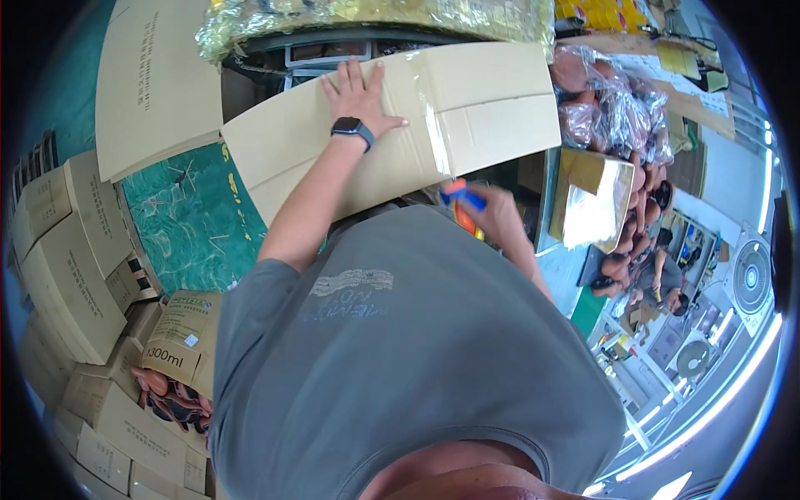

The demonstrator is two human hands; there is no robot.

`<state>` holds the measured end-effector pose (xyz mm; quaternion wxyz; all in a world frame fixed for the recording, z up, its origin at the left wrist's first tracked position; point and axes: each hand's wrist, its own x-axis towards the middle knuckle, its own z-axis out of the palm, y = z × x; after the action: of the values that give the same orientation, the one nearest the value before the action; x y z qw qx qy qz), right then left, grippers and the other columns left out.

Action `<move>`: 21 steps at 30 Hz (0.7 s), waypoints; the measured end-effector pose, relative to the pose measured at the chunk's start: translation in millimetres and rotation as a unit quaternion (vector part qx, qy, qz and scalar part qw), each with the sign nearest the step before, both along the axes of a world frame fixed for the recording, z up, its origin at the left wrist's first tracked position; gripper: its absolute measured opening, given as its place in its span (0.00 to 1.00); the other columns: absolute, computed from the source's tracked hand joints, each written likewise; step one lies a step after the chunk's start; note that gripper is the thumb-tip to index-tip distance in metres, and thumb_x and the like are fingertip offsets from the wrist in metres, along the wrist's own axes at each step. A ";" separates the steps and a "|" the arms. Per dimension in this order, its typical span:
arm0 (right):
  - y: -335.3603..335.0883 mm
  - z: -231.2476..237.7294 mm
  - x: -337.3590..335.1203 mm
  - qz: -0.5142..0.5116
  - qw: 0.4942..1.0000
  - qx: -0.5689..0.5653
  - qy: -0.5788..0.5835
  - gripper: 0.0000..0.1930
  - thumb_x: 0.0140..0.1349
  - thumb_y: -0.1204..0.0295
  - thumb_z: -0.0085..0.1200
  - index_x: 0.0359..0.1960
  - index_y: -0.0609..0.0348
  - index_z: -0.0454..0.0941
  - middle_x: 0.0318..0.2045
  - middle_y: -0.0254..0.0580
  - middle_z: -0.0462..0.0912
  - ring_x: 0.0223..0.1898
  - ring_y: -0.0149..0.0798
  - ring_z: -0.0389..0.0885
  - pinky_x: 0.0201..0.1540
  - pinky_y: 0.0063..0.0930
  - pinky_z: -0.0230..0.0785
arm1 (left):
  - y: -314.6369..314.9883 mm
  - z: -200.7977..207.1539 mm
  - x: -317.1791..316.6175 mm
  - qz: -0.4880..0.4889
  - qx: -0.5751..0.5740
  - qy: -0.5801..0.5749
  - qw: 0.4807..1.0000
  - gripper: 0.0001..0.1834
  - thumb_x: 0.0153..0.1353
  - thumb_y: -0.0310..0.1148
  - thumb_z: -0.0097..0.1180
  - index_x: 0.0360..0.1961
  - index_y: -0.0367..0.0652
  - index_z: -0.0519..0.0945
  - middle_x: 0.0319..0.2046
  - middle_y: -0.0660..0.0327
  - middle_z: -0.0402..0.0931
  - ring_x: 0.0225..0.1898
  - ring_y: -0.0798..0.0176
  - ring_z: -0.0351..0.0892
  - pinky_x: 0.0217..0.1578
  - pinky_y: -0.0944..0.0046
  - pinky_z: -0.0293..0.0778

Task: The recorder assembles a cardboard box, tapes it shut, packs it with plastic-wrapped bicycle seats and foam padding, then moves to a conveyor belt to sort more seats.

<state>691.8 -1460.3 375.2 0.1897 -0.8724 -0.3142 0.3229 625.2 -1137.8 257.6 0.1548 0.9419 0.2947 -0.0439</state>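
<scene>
A long cardboard box [487, 87] lies in front of my body, its flaps facing up. My left hand [358, 104], with a dark watch on its wrist, presses flat on the box, fingers spread. A strip of clear tape [431, 125] runs across the cardboard to the near edge. At that edge my right hand [497, 215] is closed around a blue and orange tape dispenser [463, 197], slightly blurred. The underside of the box is hidden.
Yellowish bubble wrap [375, 21] lies beyond the box. Flat cardboard sheets [158, 92] stand at the left, above stacked cartons [75, 258]. On the right are plastic-wrapped brown items [612, 104] and an open carton [592, 196]. Another person [662, 275] sits farther right.
</scene>
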 end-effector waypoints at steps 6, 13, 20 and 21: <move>-39.0 -78.6 -24.1 -0.045 0.997 0.036 -0.043 0.25 0.63 0.58 0.70 0.56 0.61 0.88 0.45 0.69 0.87 0.45 0.66 0.88 0.50 0.52 0.83 | -16.8 -9.5 -2.1 -0.003 0.009 0.003 1.000 0.73 0.43 0.78 0.73 0.86 0.57 0.57 0.85 0.39 0.45 0.86 0.33 0.38 0.78 0.18 0.33; -101.9 -187.8 22.3 0.044 0.997 -0.059 0.011 0.25 0.61 0.54 0.69 0.55 0.57 0.90 0.52 0.65 0.89 0.51 0.64 0.89 0.55 0.53 0.83 | -71.1 -1.5 -2.6 0.045 0.034 0.017 0.998 0.67 0.48 0.75 0.73 0.85 0.55 0.62 0.85 0.38 0.47 0.87 0.40 0.43 0.82 0.32 0.42; -155.9 92.1 78.8 0.071 0.941 0.309 -0.119 0.30 0.56 0.65 0.74 0.63 0.58 0.85 0.39 0.53 0.83 0.33 0.47 0.82 0.39 0.37 0.79 | -230.9 113.1 -51.3 0.016 -0.647 -0.234 0.725 0.37 0.82 0.52 0.55 0.78 0.35 0.70 0.76 0.51 0.72 0.77 0.57 0.69 0.78 0.53 0.60; -163.6 92.3 83.2 0.115 0.898 0.402 -0.135 0.30 0.55 0.67 0.74 0.62 0.56 0.86 0.37 0.53 0.82 0.33 0.48 0.83 0.37 0.38 0.78 | -254.5 139.4 -51.5 -0.008 -0.676 -0.297 0.674 0.37 0.83 0.52 0.50 0.81 0.36 0.67 0.79 0.50 0.66 0.79 0.59 0.65 0.79 0.53 0.58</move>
<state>775.0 -1623.9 467.5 0.4419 -0.7148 -0.5378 0.0674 573.7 -1392.3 397.0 0.8285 0.5457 0.1157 0.0494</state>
